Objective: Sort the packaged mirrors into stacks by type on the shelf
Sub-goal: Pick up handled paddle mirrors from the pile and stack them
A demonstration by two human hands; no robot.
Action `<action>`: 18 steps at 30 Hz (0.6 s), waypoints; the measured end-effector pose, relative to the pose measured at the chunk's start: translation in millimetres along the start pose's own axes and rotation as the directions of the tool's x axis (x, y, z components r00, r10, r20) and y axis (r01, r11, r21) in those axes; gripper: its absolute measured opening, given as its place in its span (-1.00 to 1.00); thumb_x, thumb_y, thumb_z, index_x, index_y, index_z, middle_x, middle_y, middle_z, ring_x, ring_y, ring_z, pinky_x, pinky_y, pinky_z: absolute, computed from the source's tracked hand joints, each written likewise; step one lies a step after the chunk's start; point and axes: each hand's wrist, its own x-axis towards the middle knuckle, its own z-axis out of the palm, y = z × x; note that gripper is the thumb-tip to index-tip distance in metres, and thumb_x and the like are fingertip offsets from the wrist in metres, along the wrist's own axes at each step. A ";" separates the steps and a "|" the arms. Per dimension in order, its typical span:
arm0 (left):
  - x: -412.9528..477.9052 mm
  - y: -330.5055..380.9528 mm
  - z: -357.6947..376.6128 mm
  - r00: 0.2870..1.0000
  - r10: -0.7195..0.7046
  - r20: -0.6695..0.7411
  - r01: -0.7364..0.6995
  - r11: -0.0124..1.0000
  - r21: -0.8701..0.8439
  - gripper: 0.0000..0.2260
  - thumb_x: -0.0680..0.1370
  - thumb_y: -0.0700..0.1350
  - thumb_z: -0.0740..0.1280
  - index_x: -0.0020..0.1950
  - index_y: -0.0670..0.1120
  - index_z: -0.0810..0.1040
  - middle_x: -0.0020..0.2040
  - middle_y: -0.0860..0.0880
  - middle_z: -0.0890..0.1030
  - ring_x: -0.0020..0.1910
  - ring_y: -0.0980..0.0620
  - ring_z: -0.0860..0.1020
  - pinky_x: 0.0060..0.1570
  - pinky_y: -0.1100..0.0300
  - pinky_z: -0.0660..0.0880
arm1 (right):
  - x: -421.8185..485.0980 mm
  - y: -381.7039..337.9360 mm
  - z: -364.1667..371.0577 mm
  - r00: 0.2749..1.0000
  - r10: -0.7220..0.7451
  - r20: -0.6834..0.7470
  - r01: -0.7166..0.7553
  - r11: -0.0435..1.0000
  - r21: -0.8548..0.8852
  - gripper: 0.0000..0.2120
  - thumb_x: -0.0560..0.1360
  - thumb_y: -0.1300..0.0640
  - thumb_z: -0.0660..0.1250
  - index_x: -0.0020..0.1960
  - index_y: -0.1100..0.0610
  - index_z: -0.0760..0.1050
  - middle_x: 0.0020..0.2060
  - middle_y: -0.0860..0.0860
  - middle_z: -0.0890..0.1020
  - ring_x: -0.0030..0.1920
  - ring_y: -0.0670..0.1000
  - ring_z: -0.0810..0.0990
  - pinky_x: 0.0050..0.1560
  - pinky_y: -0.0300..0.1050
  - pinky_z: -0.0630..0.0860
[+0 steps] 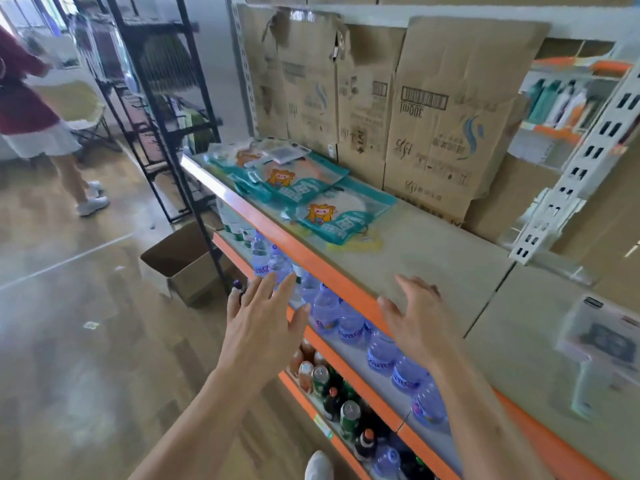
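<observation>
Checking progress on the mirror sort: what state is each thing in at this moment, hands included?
left hand, open, holding nothing, short of the shelf edge
right hand, open, holding nothing, over the shelf edge
teal packaged mirrors, lying flat, overlapping loosely
small square package, lying on the far teal ones
cardboard box, on the floor, flaps open
flattened cartons, upright against the shelf back
water bottles, upright, on the level below

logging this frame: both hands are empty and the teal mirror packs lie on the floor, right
Not on the floor: the head view shows the teal mirror packs lying on the shelf. The left hand and right hand are indeed empty.
</observation>
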 end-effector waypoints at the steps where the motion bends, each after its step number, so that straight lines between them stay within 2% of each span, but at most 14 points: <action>1: 9.9 -3.3 -0.1 1.000 0.004 0.000 -0.004 1.000 -0.006 -0.35 0.47 0.27 -0.12 0.47 0.04 0.31 0.46 0.01 0.33 0.48 0.02 0.21 0.44 -0.07 0.06 | 8.0 -4.5 3.1 1.000 0.004 0.002 -0.004 1.000 0.005 -0.50 0.55 -0.05 0.20 0.43 0.12 0.29 0.35 0.05 0.41 0.37 0.16 0.29 0.33 0.16 0.29; 6: 62.5 -20.1 -2.9 1.000 0.020 0.011 -0.020 0.999 -0.036 -0.48 0.57 0.20 0.07 0.49 0.03 0.26 0.46 0.00 0.33 0.49 0.02 0.19 0.46 -0.06 0.08 | 55.5 -26.7 17.9 0.999 0.026 0.019 -0.026 1.000 0.009 -0.50 0.54 -0.03 0.20 0.45 0.10 0.27 0.36 0.05 0.39 0.41 0.18 0.25 0.36 0.17 0.27; 9: 95.3 -31.2 -4.3 1.000 0.024 0.017 -0.023 0.999 -0.039 -0.44 0.54 0.22 0.03 0.50 0.03 0.24 0.49 -0.03 0.28 0.50 0.01 0.16 0.46 -0.05 0.07 | 85.2 -41.5 25.3 1.000 0.023 0.007 -0.023 0.999 0.025 -0.50 0.53 -0.02 0.22 0.44 0.07 0.28 0.37 0.03 0.40 0.41 0.19 0.27 0.35 0.17 0.28; 13: 134.2 -50.6 -3.3 1.000 0.016 0.017 -0.016 1.000 -0.013 -0.50 0.59 0.16 0.15 0.50 0.06 0.21 0.51 -0.05 0.25 0.51 -0.02 0.15 0.48 -0.06 0.06 | 119.1 -58.6 33.3 1.000 0.026 -0.001 -0.026 0.998 0.053 -0.49 0.52 -0.04 0.22 0.43 0.09 0.29 0.37 0.04 0.40 0.41 0.16 0.28 0.36 0.15 0.29; 18: 165.6 -72.3 -4.0 1.000 -0.022 0.016 0.023 1.000 -0.018 -0.49 0.59 0.16 0.16 0.51 0.06 0.21 0.51 -0.04 0.25 0.51 -0.04 0.14 0.46 -0.05 0.01 | 149.4 -72.3 41.1 0.999 0.029 0.015 -0.029 0.998 0.052 -0.50 0.55 -0.03 0.20 0.45 0.11 0.28 0.39 0.03 0.38 0.38 0.08 0.29 0.36 0.07 0.28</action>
